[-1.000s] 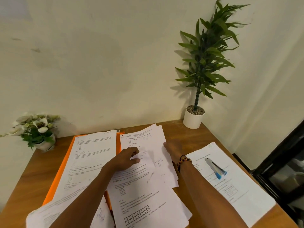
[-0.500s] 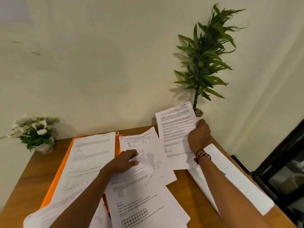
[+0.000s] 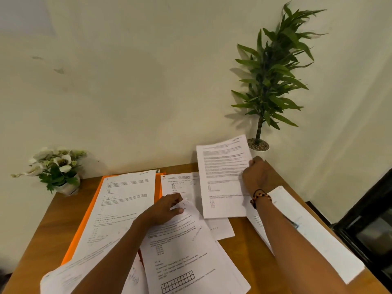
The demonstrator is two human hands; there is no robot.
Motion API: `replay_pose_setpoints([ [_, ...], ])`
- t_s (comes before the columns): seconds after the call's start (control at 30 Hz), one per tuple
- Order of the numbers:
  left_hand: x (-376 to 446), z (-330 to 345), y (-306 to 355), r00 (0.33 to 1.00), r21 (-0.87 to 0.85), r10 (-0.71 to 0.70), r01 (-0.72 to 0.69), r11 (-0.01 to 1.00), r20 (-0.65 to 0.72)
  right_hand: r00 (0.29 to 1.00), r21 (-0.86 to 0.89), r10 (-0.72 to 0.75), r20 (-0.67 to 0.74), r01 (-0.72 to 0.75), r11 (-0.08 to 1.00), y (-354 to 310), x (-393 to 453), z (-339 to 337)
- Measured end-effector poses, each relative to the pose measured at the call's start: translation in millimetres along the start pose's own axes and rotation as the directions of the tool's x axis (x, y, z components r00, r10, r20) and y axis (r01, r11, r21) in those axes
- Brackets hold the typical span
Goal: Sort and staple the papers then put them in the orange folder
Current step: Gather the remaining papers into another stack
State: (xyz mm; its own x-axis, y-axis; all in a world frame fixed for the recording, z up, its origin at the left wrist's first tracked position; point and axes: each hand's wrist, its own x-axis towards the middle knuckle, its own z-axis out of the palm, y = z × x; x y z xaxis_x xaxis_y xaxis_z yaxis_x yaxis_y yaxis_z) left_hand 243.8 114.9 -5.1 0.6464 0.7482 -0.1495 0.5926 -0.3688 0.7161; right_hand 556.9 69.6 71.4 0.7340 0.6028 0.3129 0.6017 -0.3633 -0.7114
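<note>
Several printed white sheets lie scattered on the wooden table (image 3: 250, 255). My right hand (image 3: 255, 174) grips one printed sheet (image 3: 222, 177) by its right edge and holds it raised above the table's far side. My left hand (image 3: 164, 210) presses flat on a sheet with a grid printed at its bottom (image 3: 182, 251), fingers apart. The orange folder (image 3: 89, 211) lies at the left, mostly covered by a large sheet (image 3: 123, 206). Another sheet (image 3: 314, 236) lies at the right under my forearm, with a blue thing on it that I cannot identify, mostly hidden.
A tall green plant in a white pot (image 3: 259, 145) stands at the back right corner, just behind the raised sheet. A small white flower pot (image 3: 57, 168) sits at the back left. A dark cabinet (image 3: 369, 230) flanks the table's right edge.
My right hand picked a sheet off the middle pile and lifted it up toward the back right. My left hand stayed pressed on the pile.
</note>
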Motion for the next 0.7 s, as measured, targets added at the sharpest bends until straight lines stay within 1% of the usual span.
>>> replay_pose_setpoints([
  [0.07,-2,-1,-1,1.0,-0.043,0.02,-0.021,0.999,-0.004,0.998,-0.059,-0.054,0.024,0.055,0.997,4,-11,7],
  [0.13,-4,-2,0,0.999,-0.081,0.035,-0.037,0.996,-0.019,0.993,-0.073,-0.113,0.028,0.115,0.991,8,-17,13],
  [0.2,-6,-2,-1,0.999,-0.114,0.037,-0.041,0.993,-0.04,0.993,-0.074,-0.118,0.024,0.12,0.99,14,-21,17],
  [0.3,-9,-3,-3,0.996,-0.164,0.008,-0.022,0.986,-0.083,0.993,-0.13,-0.12,-0.011,0.118,0.985,22,-25,21],
  [0.37,-13,-5,1,0.997,-0.196,0.009,-0.024,0.98,-0.08,0.991,-0.196,-0.134,-0.012,0.129,0.972,33,-22,27],
  [0.43,-16,-7,7,0.998,-0.212,0.014,-0.025,0.977,-0.056,0.996,-0.235,-0.087,0.014,0.088,0.968,45,-17,33],
  [0.5,-15,-9,4,0.998,-0.216,0.001,-0.015,0.976,-0.064,0.997,-0.214,-0.022,0.076,0.038,0.976,53,-15,39],
  [0.6,-15,-9,-4,0.998,-0.267,-0.004,-0.014,0.964,-0.068,0.98,-0.178,-0.008,0.196,0.044,0.983,55,-18,48],
  [0.7,-16,-10,-2,0.999,-0.29,0.003,-0.018,0.957,-0.053,0.919,-0.181,-0.009,0.395,0.087,0.98,40,-32,55],
])
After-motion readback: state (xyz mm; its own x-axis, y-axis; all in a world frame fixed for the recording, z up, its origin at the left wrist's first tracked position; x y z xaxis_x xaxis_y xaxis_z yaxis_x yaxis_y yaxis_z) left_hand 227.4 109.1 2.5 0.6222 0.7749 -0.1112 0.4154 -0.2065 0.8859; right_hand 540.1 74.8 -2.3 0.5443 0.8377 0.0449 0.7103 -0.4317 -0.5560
